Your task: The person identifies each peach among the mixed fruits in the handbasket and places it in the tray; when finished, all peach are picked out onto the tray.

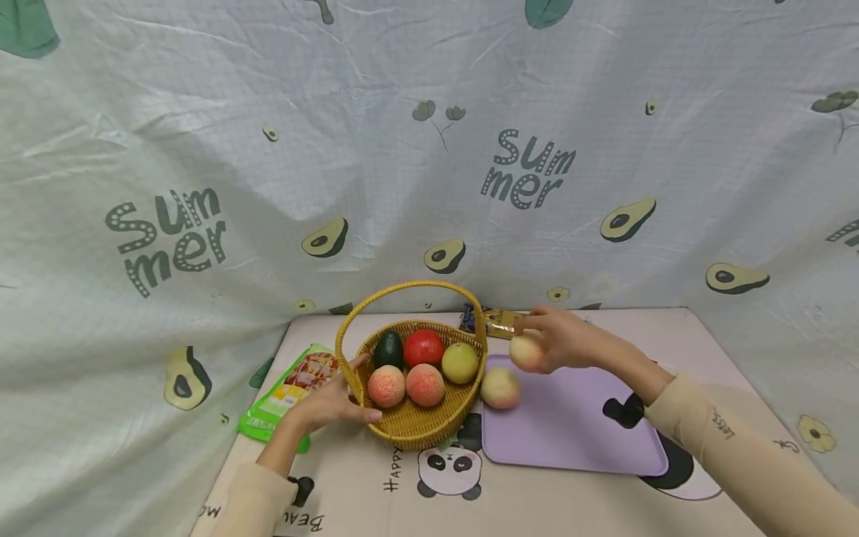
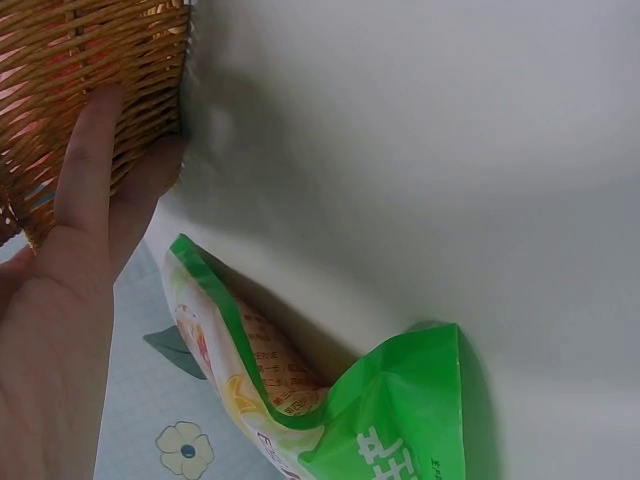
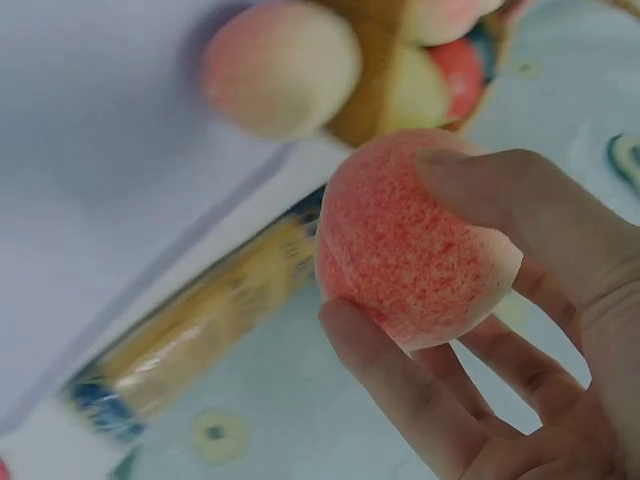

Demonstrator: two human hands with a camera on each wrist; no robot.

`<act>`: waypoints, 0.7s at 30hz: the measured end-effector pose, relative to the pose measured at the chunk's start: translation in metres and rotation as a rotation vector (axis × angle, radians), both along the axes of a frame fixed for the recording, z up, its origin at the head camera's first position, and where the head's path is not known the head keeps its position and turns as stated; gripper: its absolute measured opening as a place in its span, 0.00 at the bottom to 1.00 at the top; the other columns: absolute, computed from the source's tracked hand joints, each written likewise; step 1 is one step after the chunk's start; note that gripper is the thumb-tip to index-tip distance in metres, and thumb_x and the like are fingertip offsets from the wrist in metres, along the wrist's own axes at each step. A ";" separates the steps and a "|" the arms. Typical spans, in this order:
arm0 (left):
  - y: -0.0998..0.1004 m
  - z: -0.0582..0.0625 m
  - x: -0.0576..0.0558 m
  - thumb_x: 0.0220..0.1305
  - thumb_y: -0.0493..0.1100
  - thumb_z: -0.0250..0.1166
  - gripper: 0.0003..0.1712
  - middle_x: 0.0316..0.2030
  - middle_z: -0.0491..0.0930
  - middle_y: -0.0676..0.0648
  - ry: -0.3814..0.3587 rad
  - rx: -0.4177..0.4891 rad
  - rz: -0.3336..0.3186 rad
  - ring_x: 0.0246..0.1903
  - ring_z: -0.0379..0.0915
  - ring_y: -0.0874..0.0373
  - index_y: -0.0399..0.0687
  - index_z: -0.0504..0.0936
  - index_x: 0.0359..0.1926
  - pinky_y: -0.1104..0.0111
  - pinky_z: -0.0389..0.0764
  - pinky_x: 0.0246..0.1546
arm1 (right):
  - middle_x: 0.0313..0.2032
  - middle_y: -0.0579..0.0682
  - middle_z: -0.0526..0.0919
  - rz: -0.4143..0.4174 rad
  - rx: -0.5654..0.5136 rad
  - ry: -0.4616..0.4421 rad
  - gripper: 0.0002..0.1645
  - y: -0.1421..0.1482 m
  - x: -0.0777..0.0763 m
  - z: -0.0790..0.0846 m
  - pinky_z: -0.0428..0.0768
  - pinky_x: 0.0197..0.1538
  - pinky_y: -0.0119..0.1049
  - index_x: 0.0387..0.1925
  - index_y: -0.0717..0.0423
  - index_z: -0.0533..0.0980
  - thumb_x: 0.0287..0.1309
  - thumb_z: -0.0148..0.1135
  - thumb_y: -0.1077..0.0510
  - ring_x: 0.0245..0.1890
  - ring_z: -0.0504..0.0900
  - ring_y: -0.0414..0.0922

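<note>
My right hand (image 1: 567,339) pinches a pink and cream peach (image 3: 415,240) between thumb and fingers, raised above the back left of the lilac tray (image 1: 570,432). A second peach (image 1: 500,388) lies at the tray's left edge, beside the yellow wicker basket (image 1: 416,432). Two peaches, one of them this peach (image 1: 426,385), a dark green avocado (image 1: 388,350), a round red fruit (image 1: 423,348) and a yellow-green pear (image 1: 460,363) fill part of the basket. Straight fingers of my left hand (image 1: 329,403) rest on the basket's left outer wall, with the thumb near its rim.
A green food bag (image 1: 295,391) lies left of the basket, under the left forearm's side. Behind the tray is a gold and blue packet (image 1: 499,323). The basket's tall handle (image 1: 409,285) arches over the fruit. A printed curtain (image 1: 403,149) stands along the table's back.
</note>
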State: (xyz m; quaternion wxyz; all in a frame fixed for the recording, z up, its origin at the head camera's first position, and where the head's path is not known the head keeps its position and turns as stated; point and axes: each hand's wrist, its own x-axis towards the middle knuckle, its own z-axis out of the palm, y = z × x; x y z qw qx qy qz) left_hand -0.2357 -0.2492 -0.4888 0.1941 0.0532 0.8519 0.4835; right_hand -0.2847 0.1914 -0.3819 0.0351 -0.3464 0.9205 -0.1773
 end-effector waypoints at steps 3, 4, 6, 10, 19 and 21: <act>-0.001 0.000 0.000 0.52 0.47 0.83 0.72 0.82 0.45 0.33 -0.005 0.003 -0.006 0.80 0.44 0.31 0.54 0.41 0.85 0.32 0.50 0.76 | 0.45 0.54 0.81 0.000 -0.007 0.043 0.28 0.012 -0.006 -0.019 0.80 0.43 0.44 0.50 0.51 0.84 0.43 0.83 0.57 0.42 0.80 0.49; -0.001 0.000 0.000 0.52 0.47 0.83 0.72 0.82 0.45 0.33 -0.006 0.001 -0.006 0.80 0.44 0.31 0.54 0.41 0.85 0.32 0.50 0.76 | 0.44 0.54 0.81 0.006 -0.015 0.056 0.27 0.014 -0.008 -0.025 0.80 0.43 0.45 0.49 0.52 0.84 0.43 0.83 0.57 0.41 0.80 0.50; -0.001 0.000 0.000 0.52 0.47 0.83 0.72 0.82 0.45 0.33 -0.006 0.001 -0.005 0.80 0.45 0.31 0.55 0.42 0.85 0.32 0.50 0.76 | 0.43 0.53 0.82 0.000 -0.017 0.066 0.28 0.017 -0.012 -0.038 0.80 0.45 0.47 0.48 0.53 0.84 0.42 0.83 0.58 0.42 0.80 0.51; 0.000 -0.001 0.000 0.52 0.47 0.83 0.72 0.82 0.46 0.33 -0.012 0.007 0.002 0.80 0.45 0.31 0.56 0.41 0.85 0.32 0.50 0.75 | 0.42 0.54 0.80 -0.004 -0.011 0.060 0.30 0.018 -0.016 -0.060 0.80 0.44 0.46 0.48 0.55 0.83 0.36 0.83 0.62 0.40 0.79 0.50; 0.002 0.000 0.001 0.52 0.46 0.83 0.72 0.83 0.46 0.35 -0.019 0.013 0.015 0.80 0.44 0.32 0.56 0.42 0.85 0.32 0.49 0.76 | 0.43 0.57 0.82 -0.004 -0.034 0.153 0.24 0.007 -0.024 -0.098 0.81 0.46 0.52 0.45 0.57 0.83 0.43 0.81 0.58 0.41 0.81 0.55; 0.001 0.001 0.001 0.52 0.46 0.83 0.72 0.83 0.46 0.35 -0.018 0.009 0.016 0.80 0.44 0.32 0.56 0.42 0.85 0.32 0.49 0.76 | 0.44 0.57 0.83 0.001 -0.040 0.173 0.24 0.005 -0.025 -0.102 0.81 0.49 0.55 0.45 0.58 0.83 0.44 0.81 0.57 0.43 0.81 0.56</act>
